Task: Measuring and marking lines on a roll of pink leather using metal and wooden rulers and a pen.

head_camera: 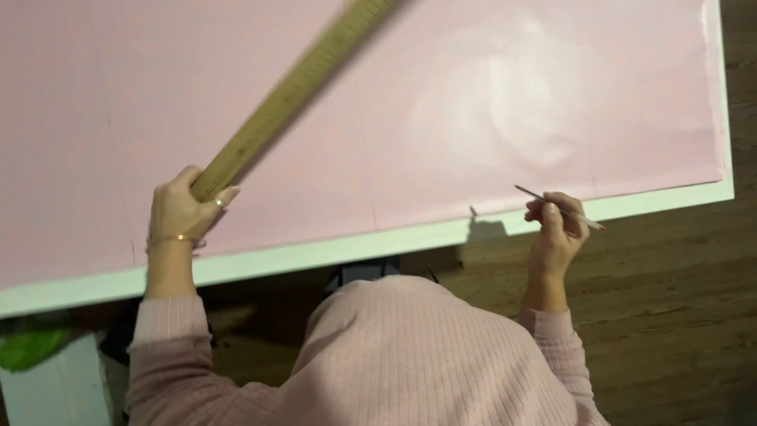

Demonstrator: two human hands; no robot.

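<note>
A large pink sheet [441,118] lies flat on a white bench [315,254], covering nearly all of its top and leaving only a narrow white strip bare along the near edge and the right edge. All places below are told from this sheet.

The left hand [180,211] sits over the sheet's near-left part, just inside its near edge. Its fingers are curled and pressed together around the lower end of a long wooden ruler [292,95], with a ring on 1 finger and a thin bracelet at the wrist. The ruler rises from that hand and slants across the sheet toward its far edge, lifted off the surface and blurred, so its markings cannot be made out.

The right hand [556,233] is at the sheet's near-right edge, over the white strip of the bench. Its thumb and fingers pinch a thin pencil [560,208], which lies nearly level, its pointed end reaching left over the sheet's edge and its reddish end pointing right, past the bench.

A pale glare patch shows on the sheet's far-right part. Faint thin lines run across the sheet's near portion; they are too faint to follow.

Beyond the sheet's right and near sides is a dark wooden floor [678,315]. Near the sheet's near-left corner, below the bench, lies something bright green [31,347]; its kind cannot be told. The person's ribbed pink sweater [410,363] fills the space nearest the camera.
</note>
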